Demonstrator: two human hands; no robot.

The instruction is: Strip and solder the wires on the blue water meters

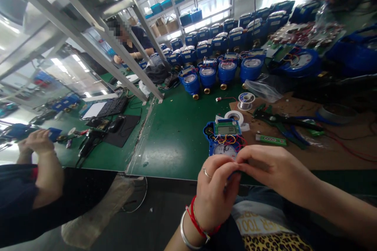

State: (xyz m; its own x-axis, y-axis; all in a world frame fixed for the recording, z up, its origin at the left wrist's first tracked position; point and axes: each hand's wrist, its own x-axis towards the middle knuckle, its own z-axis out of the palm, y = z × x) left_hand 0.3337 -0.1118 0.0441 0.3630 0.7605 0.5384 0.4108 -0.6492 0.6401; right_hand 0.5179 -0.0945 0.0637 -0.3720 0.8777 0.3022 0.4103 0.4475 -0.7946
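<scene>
In the head view, a blue water meter [211, 139] lies at the table's front edge. Its small display [227, 130] and loose coloured wires [228, 139] are exposed. My left hand [218, 188] is closed in front of the meter, its thumb and fingers pinched. Fingertips of my right hand [272, 162] meet it there, also pinched. Whatever sits between the fingertips is too small and covered to make out. Both hands hide the meter's lower part. Just behind the meter is a roll of white tape [235, 116].
Several blue meters [226, 70] stand in rows at the back. A solder spool [246, 100], green-handled wire strippers [273, 119] and a green strip labelled in white [271, 140] lie right, on cardboard [297, 160]. Co-workers' hands [39, 141] are visible left and top right.
</scene>
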